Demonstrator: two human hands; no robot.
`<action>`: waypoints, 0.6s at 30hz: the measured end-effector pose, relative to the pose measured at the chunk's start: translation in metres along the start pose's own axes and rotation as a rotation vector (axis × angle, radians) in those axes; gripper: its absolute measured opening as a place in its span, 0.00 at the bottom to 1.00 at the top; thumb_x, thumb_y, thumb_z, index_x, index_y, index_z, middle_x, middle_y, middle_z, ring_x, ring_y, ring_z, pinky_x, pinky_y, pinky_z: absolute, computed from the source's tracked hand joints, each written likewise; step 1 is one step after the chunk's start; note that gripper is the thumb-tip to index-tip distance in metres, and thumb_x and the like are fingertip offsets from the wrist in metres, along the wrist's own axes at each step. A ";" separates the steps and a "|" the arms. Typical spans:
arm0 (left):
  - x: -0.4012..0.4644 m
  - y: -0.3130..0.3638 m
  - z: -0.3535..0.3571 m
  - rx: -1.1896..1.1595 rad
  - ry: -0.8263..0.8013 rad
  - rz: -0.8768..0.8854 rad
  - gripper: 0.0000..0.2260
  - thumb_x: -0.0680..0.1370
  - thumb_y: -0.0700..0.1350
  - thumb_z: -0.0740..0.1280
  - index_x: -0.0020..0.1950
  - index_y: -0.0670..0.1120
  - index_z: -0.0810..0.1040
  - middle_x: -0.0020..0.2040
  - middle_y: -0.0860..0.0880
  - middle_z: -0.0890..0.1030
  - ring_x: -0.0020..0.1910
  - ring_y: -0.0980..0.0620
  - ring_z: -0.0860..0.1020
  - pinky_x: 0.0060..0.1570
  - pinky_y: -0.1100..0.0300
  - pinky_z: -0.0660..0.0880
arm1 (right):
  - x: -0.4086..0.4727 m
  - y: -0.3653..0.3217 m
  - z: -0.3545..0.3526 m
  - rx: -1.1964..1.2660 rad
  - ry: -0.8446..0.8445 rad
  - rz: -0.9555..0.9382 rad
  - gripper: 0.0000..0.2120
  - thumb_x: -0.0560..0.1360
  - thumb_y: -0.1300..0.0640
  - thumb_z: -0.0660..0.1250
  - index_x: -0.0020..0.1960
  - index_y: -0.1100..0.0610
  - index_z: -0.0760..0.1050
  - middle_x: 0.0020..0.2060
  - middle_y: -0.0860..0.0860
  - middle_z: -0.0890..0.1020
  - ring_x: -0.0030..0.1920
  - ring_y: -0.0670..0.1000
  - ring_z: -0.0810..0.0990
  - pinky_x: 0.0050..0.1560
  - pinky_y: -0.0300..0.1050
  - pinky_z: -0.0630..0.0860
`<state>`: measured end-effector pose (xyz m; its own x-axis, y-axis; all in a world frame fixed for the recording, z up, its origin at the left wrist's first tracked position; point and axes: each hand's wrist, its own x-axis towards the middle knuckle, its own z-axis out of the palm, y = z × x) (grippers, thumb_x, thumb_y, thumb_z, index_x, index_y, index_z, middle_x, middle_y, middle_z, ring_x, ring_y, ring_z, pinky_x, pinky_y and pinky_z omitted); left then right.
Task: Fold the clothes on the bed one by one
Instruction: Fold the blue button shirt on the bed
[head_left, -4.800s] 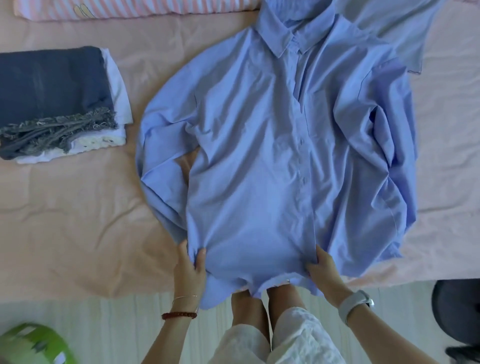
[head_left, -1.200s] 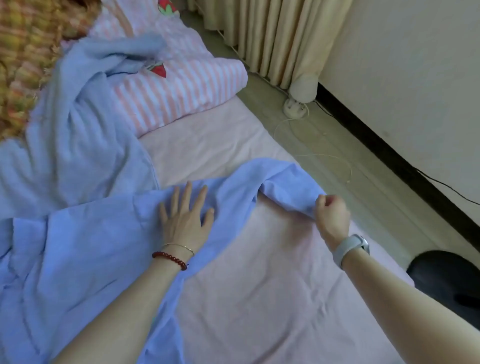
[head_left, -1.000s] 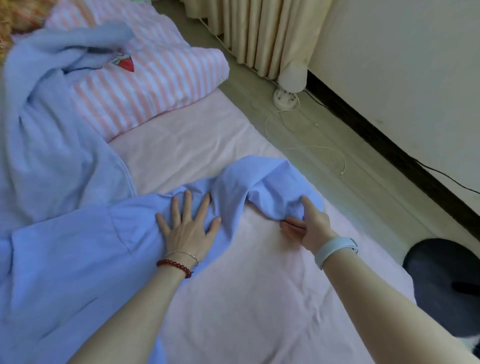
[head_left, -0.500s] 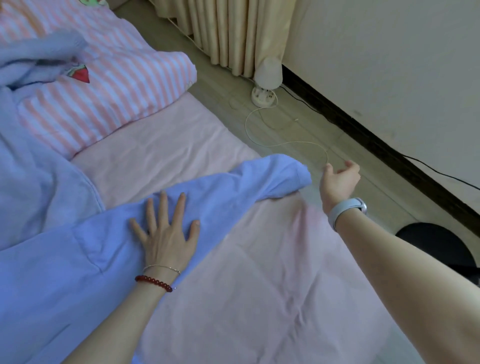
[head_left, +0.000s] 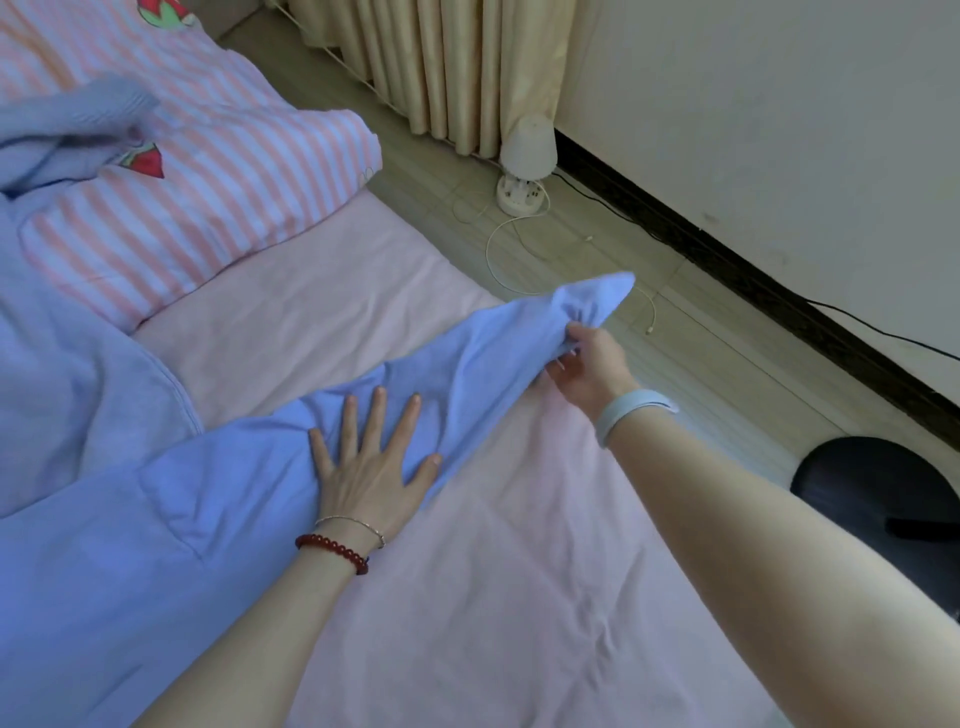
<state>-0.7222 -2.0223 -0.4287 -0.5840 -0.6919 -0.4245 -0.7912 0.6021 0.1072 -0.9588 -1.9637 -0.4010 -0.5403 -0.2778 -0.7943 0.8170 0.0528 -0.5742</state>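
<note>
- Two hands: left hand (head_left: 371, 467), right hand (head_left: 587, 369)
- One blue shirt (head_left: 156, 519)
- One striped pillow (head_left: 208, 197)
- One lamp (head_left: 527, 163)
- Two bracelets (head_left: 337, 545) on the left wrist
- One wristband (head_left: 631, 408) on the right wrist
- One curtain (head_left: 441, 67)

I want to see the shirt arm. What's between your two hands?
In the head view, only a stretch of the blue shirt sleeve runs from the flat left hand up to the right hand gripping its end.
</note>
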 end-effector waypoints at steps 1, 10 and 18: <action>-0.002 0.001 -0.003 -0.029 0.028 0.008 0.31 0.76 0.65 0.49 0.64 0.64 0.26 0.76 0.53 0.36 0.75 0.47 0.36 0.70 0.38 0.39 | 0.000 -0.009 -0.001 0.057 -0.093 -0.043 0.11 0.75 0.69 0.52 0.46 0.58 0.71 0.36 0.55 0.76 0.35 0.52 0.76 0.36 0.43 0.74; -0.013 0.025 -0.003 0.092 0.123 0.305 0.31 0.76 0.62 0.59 0.75 0.59 0.51 0.77 0.50 0.46 0.75 0.42 0.40 0.66 0.33 0.37 | -0.003 -0.003 -0.036 -0.315 0.297 0.070 0.03 0.76 0.62 0.57 0.49 0.58 0.65 0.38 0.53 0.68 0.40 0.53 0.70 0.33 0.46 0.71; -0.016 0.029 0.016 0.204 -0.049 0.333 0.26 0.77 0.65 0.48 0.72 0.68 0.41 0.75 0.53 0.32 0.70 0.44 0.25 0.58 0.38 0.22 | -0.002 -0.001 -0.018 -0.099 0.076 0.236 0.09 0.76 0.47 0.64 0.43 0.53 0.72 0.29 0.48 0.78 0.35 0.48 0.75 0.39 0.40 0.72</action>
<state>-0.7332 -1.9874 -0.4333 -0.7893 -0.4289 -0.4394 -0.5052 0.8603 0.0677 -0.9624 -1.9464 -0.4022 -0.3535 -0.1745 -0.9190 0.9006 0.2022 -0.3848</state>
